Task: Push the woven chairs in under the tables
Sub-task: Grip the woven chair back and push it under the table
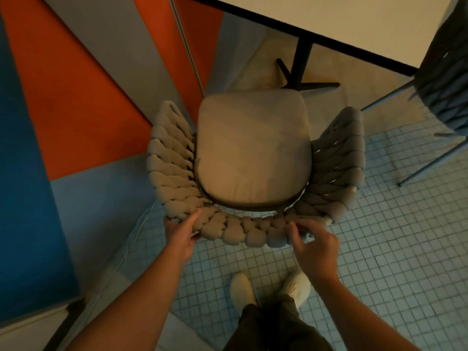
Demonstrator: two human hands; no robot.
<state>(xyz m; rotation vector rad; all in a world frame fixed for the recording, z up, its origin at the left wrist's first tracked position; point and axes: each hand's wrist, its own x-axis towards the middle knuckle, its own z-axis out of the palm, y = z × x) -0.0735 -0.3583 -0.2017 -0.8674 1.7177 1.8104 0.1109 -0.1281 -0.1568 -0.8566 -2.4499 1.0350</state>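
Woven chair, back rim in L grip & R grip, by table.

On the back of the woven chair, left hand and right hand; table beyond.

**Beige woven chair stands short of the table**

The beige woven chair has a curved back and arms of thick braided cord, wrapped round a pale, smooth seat cushion. It stands upright with its open front facing the table, whose white top has a dark edge. The cushion's front edge lies near the table's dark pedestal foot, and the top does not cover the seat. A grey woven chair on thin metal legs stands at the table's right, partly cut off
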